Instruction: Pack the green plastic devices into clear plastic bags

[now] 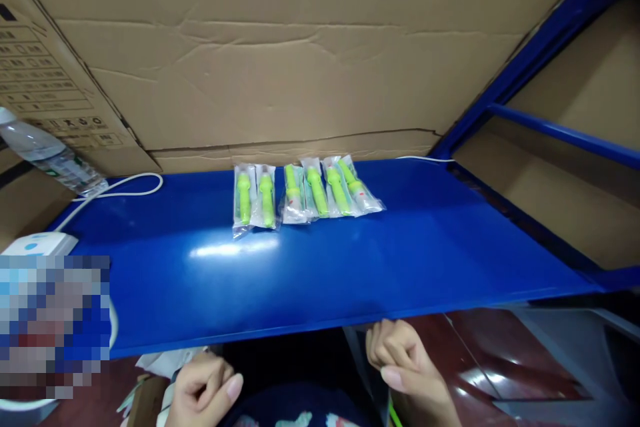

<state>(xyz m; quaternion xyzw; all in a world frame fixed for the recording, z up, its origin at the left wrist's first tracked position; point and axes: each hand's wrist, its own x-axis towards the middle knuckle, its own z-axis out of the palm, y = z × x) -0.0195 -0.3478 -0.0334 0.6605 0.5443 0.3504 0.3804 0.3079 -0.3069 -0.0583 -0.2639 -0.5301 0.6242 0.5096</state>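
Resting curled, empty: left hand, right hand, under edge of glossy blue metal shelf.
Well beyond fingertips lie clear plastic packets of green sticks; likely light, slippery; pinch sealed ends.

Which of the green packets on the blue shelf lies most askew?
The rightmost packet: its near end swings out to the right, while the others lie straighter.
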